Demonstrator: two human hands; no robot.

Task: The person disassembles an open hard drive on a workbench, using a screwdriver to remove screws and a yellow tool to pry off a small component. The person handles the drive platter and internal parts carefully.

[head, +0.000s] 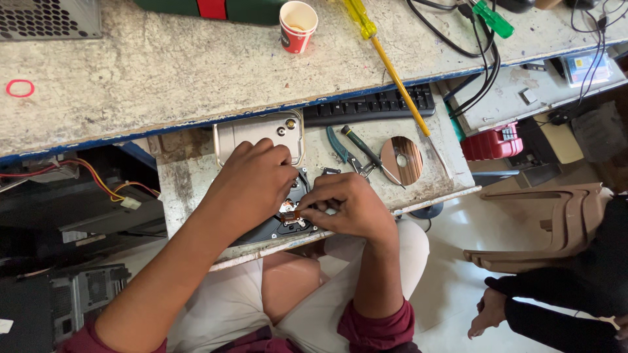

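Black hard drive [278, 225] is sitting mid-frame on the pull-out shelf [183, 189], with the left hand [252, 186] lying curled over it and the right hand [347, 209] pinching a small copper-coloured part [291, 214] inside. Just above, a metal cover [258, 134] is lying; pliers [347, 153] and a shiny disc [402, 160] are resting to the right.

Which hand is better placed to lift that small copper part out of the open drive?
Probably the right hand: its fingertips already pinch at the small copper part inside the open drive. The left hand lies flat over the drive's body, seemingly steadying it, fingers off the part.
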